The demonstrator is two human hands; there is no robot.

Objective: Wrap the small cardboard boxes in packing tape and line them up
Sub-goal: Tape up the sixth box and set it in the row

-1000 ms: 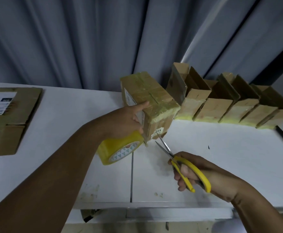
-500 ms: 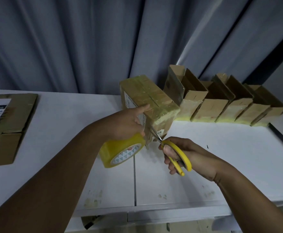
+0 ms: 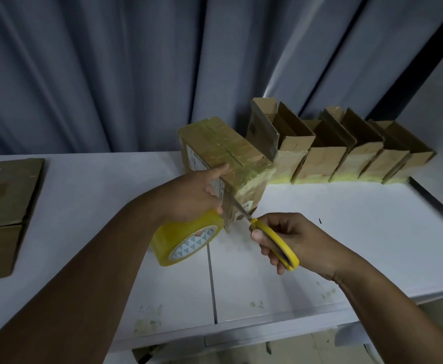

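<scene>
Shows a tape-wrapped cardboard box standing upright at the middle of a white table; steadies it with the left hand, thumb against the labelled side, fingers curled on a yellow tape roll just near-left of it; grips yellow-handled scissors in the right hand, fingers curled through the loops; presses the blades up into the strip between roll and box, where a second ago held them open, lower and clear of the box; further right, a touching row of open boxes; far left, flattened cardboard.
</scene>
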